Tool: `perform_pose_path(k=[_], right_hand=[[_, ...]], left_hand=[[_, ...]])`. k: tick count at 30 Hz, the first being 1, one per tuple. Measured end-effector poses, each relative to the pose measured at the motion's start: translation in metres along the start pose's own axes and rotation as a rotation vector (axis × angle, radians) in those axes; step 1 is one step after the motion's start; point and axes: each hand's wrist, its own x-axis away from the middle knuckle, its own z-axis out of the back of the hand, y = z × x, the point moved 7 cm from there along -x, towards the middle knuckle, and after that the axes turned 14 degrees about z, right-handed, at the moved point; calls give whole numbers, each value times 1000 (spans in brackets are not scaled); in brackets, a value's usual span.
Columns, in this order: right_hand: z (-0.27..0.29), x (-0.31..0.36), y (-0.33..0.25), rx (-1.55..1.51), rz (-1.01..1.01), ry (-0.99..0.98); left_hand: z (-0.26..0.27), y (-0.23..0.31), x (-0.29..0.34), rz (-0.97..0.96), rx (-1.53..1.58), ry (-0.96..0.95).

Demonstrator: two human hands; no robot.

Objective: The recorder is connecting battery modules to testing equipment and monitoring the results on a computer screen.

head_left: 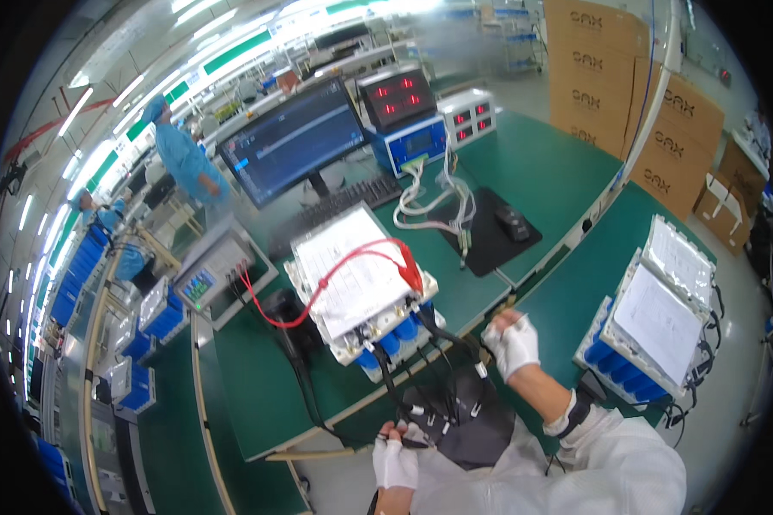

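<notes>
A battery pack [391, 343] with blue cells in a white frame stands near the table's front edge, with printed sheets [343, 266] on top. A red clip [410, 273] on a red lead [322, 281] sits at its right side. Black cables [447, 378] with white tags hang from its front. My left hand [395, 463], in a white fingerless glove, pinches a black lead [331, 429] below the pack. My right hand [515, 346], gloved alike, is closed beside the table edge, right of the pack; what its fingers hold, if anything, is too small to make out.
A second battery pack [623, 369] with papers stands at the right. Behind are a monitor [296, 137], keyboard [343, 206], mouse [514, 225], blue instrument [410, 146] and bundled white cables [434, 206]. A tester [223, 275] stands left; cartons [593, 77] and a co-worker [185, 159] are farther off.
</notes>
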Motion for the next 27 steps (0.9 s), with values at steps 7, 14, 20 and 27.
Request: perform_pose_path(k=[7,14,20,27], right_hand=[[11,183,47,415,-853,-863],[18,192,60,369,-709,-936],[28,170,56,714,-661,-1054],[15,165,46,961,-353,-1347]], left_hand=[[-15,-7,9,-12,-110,10],[23,14,26,-137,-263,111],[76,68,58,-530,-896,854],[-34,-2,22,-163,-1388,61]])
